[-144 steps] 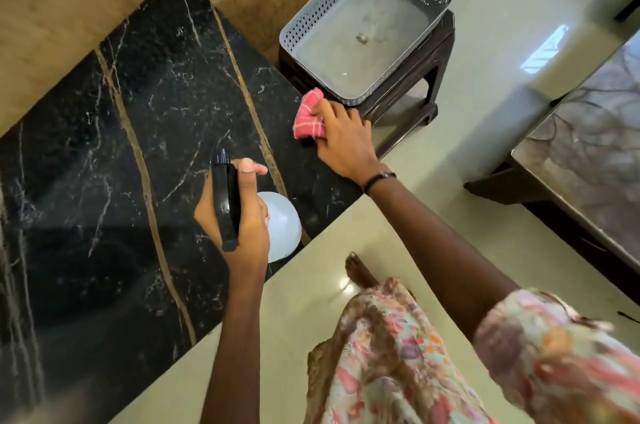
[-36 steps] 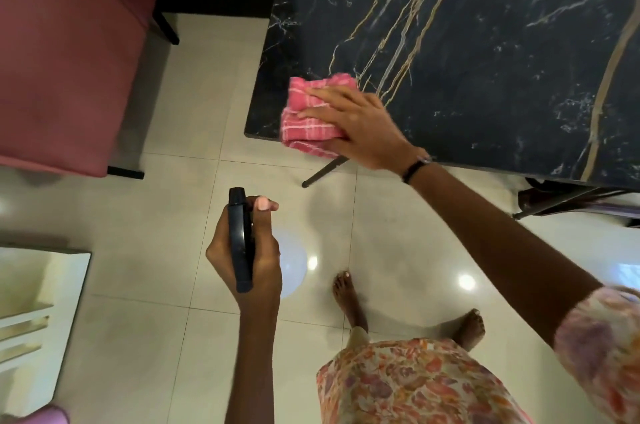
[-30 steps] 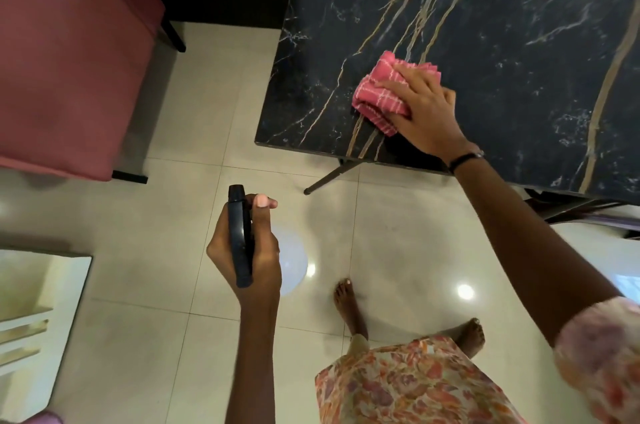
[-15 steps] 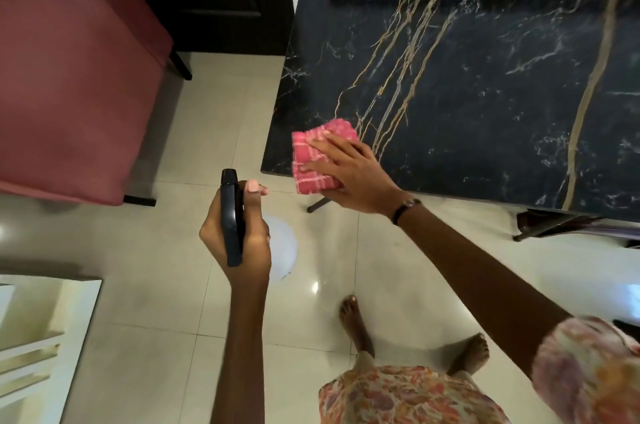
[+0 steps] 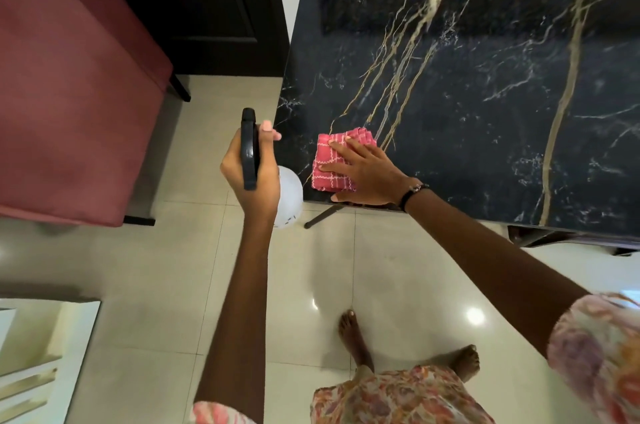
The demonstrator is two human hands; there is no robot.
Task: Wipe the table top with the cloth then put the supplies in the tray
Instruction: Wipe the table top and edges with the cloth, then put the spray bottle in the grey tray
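A folded pink checked cloth (image 5: 330, 160) lies on the near left corner of the black marble table top (image 5: 485, 94). My right hand (image 5: 367, 174) presses flat on the cloth with fingers spread, the thumb at the table's front edge. My left hand (image 5: 254, 177) holds a spray bottle (image 5: 289, 196) upright just left of the table corner, over the floor; its black trigger head is in my fist and its white body shows below. The tray is out of view.
A pink upholstered seat (image 5: 69, 94) stands at the left on dark legs. A dark door (image 5: 221, 1) is behind it. A pale shelf unit (image 5: 31, 354) sits at the bottom left. A dark stool edge (image 5: 568, 240) shows under the table's right. Glossy tiled floor around my feet.
I moved from the table end beside the tray to this corner. In the last second my right hand swept the cloth back and forth over the near left corner; the bottle hand rose toward the corner.
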